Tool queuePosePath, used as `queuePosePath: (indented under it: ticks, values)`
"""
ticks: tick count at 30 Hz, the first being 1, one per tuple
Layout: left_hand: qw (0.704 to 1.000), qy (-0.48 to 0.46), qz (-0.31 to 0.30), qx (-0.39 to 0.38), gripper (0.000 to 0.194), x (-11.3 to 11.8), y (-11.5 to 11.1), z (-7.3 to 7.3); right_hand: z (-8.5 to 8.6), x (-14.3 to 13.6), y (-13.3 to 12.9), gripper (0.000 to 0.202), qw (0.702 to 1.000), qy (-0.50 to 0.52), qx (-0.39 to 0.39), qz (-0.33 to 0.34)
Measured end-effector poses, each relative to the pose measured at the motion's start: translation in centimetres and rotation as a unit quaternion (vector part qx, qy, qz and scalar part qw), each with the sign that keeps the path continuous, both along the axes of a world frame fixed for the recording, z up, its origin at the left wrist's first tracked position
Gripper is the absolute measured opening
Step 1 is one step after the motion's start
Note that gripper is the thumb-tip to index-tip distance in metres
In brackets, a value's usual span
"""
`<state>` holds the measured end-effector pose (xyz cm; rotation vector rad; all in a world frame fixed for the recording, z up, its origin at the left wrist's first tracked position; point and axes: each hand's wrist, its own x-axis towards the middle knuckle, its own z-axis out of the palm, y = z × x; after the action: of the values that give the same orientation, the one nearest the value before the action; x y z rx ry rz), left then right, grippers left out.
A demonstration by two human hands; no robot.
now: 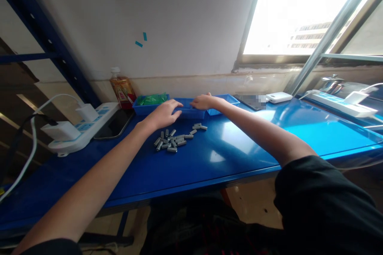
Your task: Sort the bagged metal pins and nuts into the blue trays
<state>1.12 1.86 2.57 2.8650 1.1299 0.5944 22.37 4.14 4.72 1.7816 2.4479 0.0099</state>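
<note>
My left hand (164, 114) is over the front left of the middle blue tray (190, 114), thumb and fingers apart, with nothing visible between them. At the right part of that tray is my right hand (203, 101), its fingers bent down toward the inside; what they hold, if anything, is hidden. A loose pile of small grey metal cylinders (172, 142) lies on the blue table in front of the trays. The left blue tray (146, 110) holds green plastic bags (152, 99). The right blue tray (226, 106) is partly behind my right wrist.
On the left are a drink bottle (122, 89), a dark phone (115, 124) and a white power strip (89, 128) with plugs. Toward the right lie a dark flat device (251, 101), a white box (279, 97) and another power strip (344, 103) on the blue table (191, 171).
</note>
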Motion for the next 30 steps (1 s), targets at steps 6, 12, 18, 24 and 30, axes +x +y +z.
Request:
queuePosePath:
  ticks: [6,12,18,24,30]
  values:
    - [0.997,-0.077,0.018,-0.002,0.035,-4.2,-0.9,-1.0,0.5,-1.4,2.4,0.04,0.998,-0.043,-0.034,0.025]
    - [0.997,-0.082,0.006,-0.004,0.032,-4.2,-0.9,-1.3,0.3,-2.7,2.9,0.035,0.995,-0.077,-0.028,0.055]
    - [0.997,-0.073,-0.007,0.017,0.032,-4.4,-1.2,-1.2,0.7,-2.5,2.5,0.037,0.995,-0.064,-0.016,0.075]
    - [0.998,-0.057,0.003,0.016,0.032,-4.5,-1.2,-1.4,0.6,-2.6,2.4,0.034,0.996,-0.046,-0.039,0.068]
    - [0.999,-0.027,0.008,-0.015,0.033,-3.8,-2.5,-0.9,1.5,-1.7,1.7,0.035,0.998,0.012,0.007,0.058]
